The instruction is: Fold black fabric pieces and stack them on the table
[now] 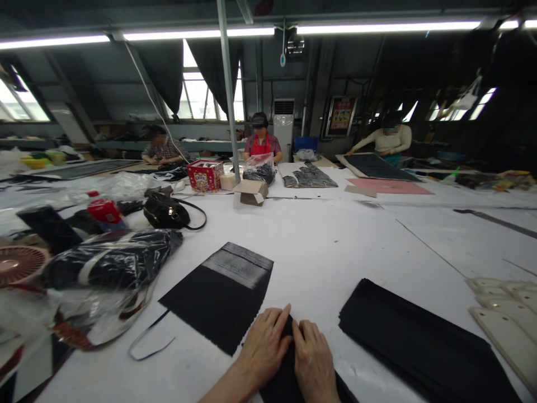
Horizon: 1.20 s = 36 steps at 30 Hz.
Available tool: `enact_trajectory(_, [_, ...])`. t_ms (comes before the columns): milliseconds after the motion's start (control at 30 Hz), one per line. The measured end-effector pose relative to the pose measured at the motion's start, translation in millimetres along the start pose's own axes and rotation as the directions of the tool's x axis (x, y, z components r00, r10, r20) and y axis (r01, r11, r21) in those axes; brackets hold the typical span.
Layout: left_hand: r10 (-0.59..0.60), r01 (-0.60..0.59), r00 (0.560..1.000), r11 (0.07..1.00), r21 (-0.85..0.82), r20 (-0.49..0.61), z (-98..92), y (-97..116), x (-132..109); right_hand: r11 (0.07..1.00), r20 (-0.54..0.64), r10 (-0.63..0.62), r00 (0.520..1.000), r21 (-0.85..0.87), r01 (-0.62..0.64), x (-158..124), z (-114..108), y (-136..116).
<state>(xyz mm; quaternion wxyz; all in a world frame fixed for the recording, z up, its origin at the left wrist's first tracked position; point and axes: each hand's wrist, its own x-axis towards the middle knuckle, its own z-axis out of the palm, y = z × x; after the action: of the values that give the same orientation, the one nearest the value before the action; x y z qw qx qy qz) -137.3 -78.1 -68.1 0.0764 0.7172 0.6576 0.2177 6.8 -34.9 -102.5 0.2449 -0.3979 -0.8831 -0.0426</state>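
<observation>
At the near edge of the white table, my left hand (265, 342) and my right hand (314, 359) sit close together on a narrow piece of black fabric (282, 386). Both hands pinch its far end between thumb and fingers, and part of the cloth is hidden beneath them. Just left of my left hand lies a flat black fabric panel (218, 302) with a whitish, streaked band (239, 266) across its far end. To the right of my right hand rests a stack of folded black fabric (419, 341).
Plastic-wrapped dark goods (113, 260), a black handbag (168, 211), a red-capped bottle (104, 211) and a pink fan (20, 264) crowd the left. Pale templates (507, 336) lie at right. A metal pole (229, 89) rises beyond an open carton (250, 192). Several people work across the table.
</observation>
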Motion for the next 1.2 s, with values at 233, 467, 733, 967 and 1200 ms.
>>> enact_trajectory(233, [0.005, -0.005, 1.0, 0.999, 0.039, 0.004, -7.6, 6, 1, 1.0, -0.002, -0.015, 1.0, -0.005, 0.015, 1, -3, -1])
enact_trajectory(467, [0.034, -0.035, 0.999, 0.99, 0.138, 0.005, -10.1, 3, 5, 0.999, -0.008, 0.018, 1.0, 0.033, -0.017, 1, -5, 0])
enact_trajectory(733, [0.163, -0.149, 0.984, 0.974, 0.173, -0.069, -23.0, -3, 14, 0.997, -0.058, 0.07, 0.996, 0.028, -0.069, 10, -5, -7])
enact_trajectory(967, [0.17, -0.167, 0.985, 0.971, 0.17, -0.001, -7.8, -4, 10, 0.995, -0.059, 0.05, 0.997, 0.091, -0.044, 14, -10, -4])
enact_trajectory(1200, [0.216, -0.217, 0.976, 0.955, 0.2, 0.03, -12.3, -5, 10, 0.999, -0.016, 0.028, 0.999, 0.045, -0.027, -5, -12, 7])
